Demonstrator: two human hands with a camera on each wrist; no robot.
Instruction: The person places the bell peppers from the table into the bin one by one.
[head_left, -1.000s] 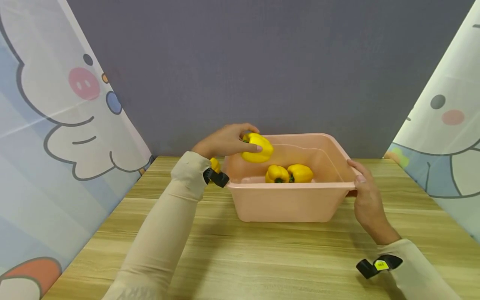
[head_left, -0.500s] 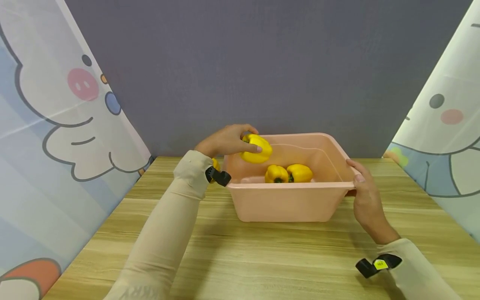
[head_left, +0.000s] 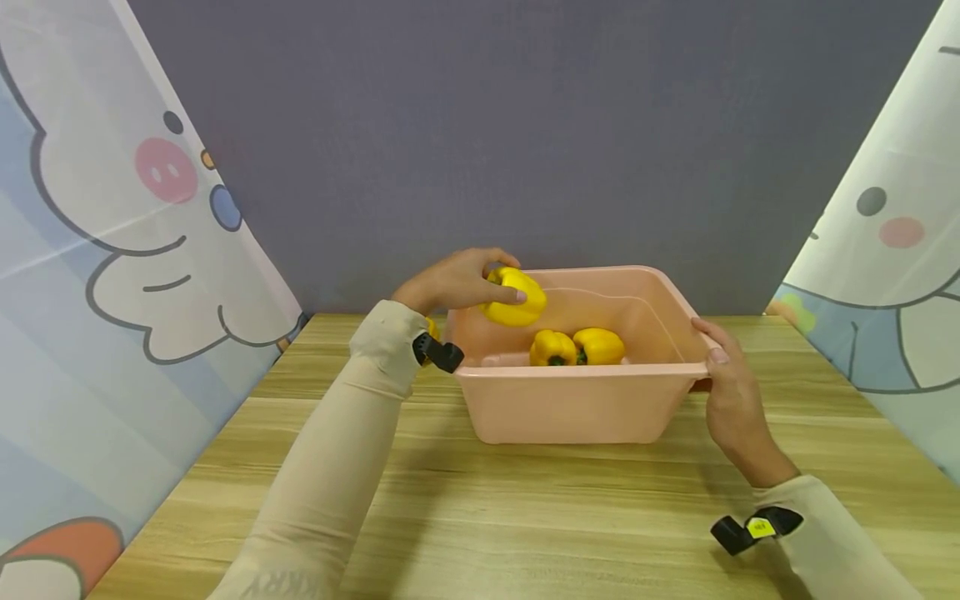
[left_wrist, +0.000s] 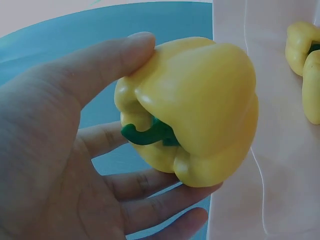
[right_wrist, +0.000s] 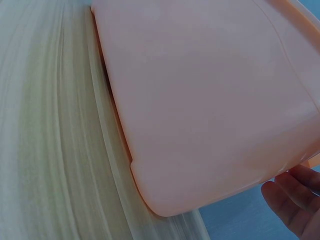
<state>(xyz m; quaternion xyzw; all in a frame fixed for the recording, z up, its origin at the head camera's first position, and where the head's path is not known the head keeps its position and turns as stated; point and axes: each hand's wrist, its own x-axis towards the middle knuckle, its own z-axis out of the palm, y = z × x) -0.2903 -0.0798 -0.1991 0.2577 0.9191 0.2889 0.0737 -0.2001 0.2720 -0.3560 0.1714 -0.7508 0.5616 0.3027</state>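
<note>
My left hand (head_left: 467, 282) grips a yellow bell pepper (head_left: 519, 298) between thumb and fingers, above the left end of a pink plastic tub (head_left: 573, 408). In the left wrist view the pepper's green stem (left_wrist: 155, 134) points back toward the palm. Two more yellow bell peppers lie together inside the tub, a left one (head_left: 552, 346) and a right one (head_left: 600, 345). At the tub's right end, my right hand (head_left: 735, 400) holds the rim, thumb on top and fingers outside. The right wrist view has its fingers (right_wrist: 285, 200) at the tub's edge.
Another yellow bell pepper (head_left: 432, 329) is on the table left of the tub, mostly hidden behind my left wrist. The wood-grain table (head_left: 570, 525) reaches a grey back wall (head_left: 525, 133). Cartoon-printed sheets (head_left: 135, 275) flank both sides.
Hardly anything differs. My left hand stays over the tub with the bell pepper, its wrist shifted very slightly right. My right hand keeps its hold on the rim.
</note>
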